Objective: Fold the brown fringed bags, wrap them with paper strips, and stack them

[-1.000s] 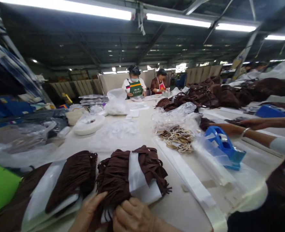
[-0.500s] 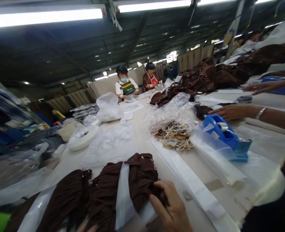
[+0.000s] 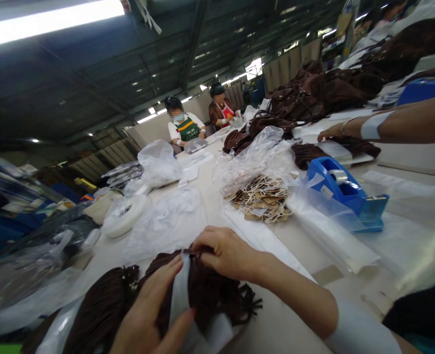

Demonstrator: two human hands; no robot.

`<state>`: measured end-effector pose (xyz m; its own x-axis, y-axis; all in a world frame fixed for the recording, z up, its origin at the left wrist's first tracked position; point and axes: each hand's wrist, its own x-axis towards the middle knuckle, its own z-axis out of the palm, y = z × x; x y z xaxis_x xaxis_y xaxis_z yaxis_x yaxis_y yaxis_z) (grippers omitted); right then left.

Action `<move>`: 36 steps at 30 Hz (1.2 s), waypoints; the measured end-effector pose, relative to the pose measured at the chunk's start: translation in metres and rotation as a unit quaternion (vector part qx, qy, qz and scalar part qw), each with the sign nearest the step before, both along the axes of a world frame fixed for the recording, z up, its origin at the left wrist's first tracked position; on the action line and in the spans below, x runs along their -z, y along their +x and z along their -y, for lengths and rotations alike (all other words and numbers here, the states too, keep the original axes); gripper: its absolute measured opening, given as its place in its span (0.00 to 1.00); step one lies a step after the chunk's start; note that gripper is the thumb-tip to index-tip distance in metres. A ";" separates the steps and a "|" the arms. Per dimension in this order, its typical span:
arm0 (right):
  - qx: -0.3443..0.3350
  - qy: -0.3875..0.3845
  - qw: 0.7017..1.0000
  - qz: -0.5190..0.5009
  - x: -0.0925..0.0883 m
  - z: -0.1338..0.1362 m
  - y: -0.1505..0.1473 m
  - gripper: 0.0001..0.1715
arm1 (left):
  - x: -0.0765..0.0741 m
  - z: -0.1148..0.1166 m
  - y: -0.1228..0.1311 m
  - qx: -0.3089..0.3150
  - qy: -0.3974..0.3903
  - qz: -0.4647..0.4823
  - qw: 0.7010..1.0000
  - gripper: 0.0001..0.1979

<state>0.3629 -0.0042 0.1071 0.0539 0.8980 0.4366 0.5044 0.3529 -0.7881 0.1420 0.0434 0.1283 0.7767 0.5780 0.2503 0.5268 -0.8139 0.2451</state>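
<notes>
A gathered dark brown garment (image 3: 206, 290) with a fringed end lies in front of me, a pale paper strip (image 3: 180, 290) running across it. My right hand (image 3: 223, 250) is closed on the garment's upper edge beside the strip, fingers pinched over the fabric. Resting on the strip and the cloth, my left hand (image 3: 149, 309) has its fingers stretched out and the thumb apart. Just left of it lies a second brown gathered garment (image 3: 99, 305) with small metal bits at its top edge and another pale strip (image 3: 60, 324) alongside.
A blue tape dispenser (image 3: 339, 191) stands to the right, near a pile of tan tags with strings (image 3: 264, 199). Clear plastic bags (image 3: 166, 221) and a white roll (image 3: 127, 216) lie left. A co-worker's arm (image 3: 405, 120) reaches in from the right; two people (image 3: 186, 128) work at the far end.
My right hand has moved up to the garment's top edge and pinches it. My left hand has come up into view onto the strip. The co-worker's arm at the right has shifted.
</notes>
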 end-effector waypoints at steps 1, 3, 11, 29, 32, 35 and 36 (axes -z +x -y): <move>-0.001 0.033 0.999 0.000 -0.005 -0.001 0.001 0.15 | -0.003 0.002 0.026 -0.012 -0.043 -0.025 0.999 0.34; 0.031 0.083 0.996 -0.023 -0.005 0.003 0.007 0.15 | -0.004 0.004 0.068 -0.009 -0.133 -0.102 0.986 0.34; 0.168 -0.095 0.969 -0.154 0.085 0.068 -0.005 0.07 | -0.003 -0.006 0.088 -0.010 -0.239 -0.261 0.935 0.08; 0.064 -0.042 0.964 -0.253 0.106 0.080 -0.063 0.21 | -0.001 0.025 0.069 0.117 0.006 -0.298 0.947 0.14; 0.087 -0.062 0.949 -0.295 0.088 0.080 -0.058 0.14 | 0.015 0.025 0.065 0.150 0.032 -0.254 0.955 0.07; 0.077 -0.041 0.948 -0.306 0.062 0.073 -0.049 0.11 | 0.018 0.018 0.061 0.172 -0.024 -0.179 0.968 0.03; 0.071 -0.026 0.952 -0.296 0.054 0.070 -0.045 0.10 | 0.015 0.015 0.060 0.162 -0.056 -0.159 0.972 0.07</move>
<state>0.3183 -0.0744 0.0528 0.3986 0.8833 0.2468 0.0048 0.2671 -0.9637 0.2019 0.0282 0.1130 0.9505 0.2993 -0.0832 0.3103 -0.9274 0.2090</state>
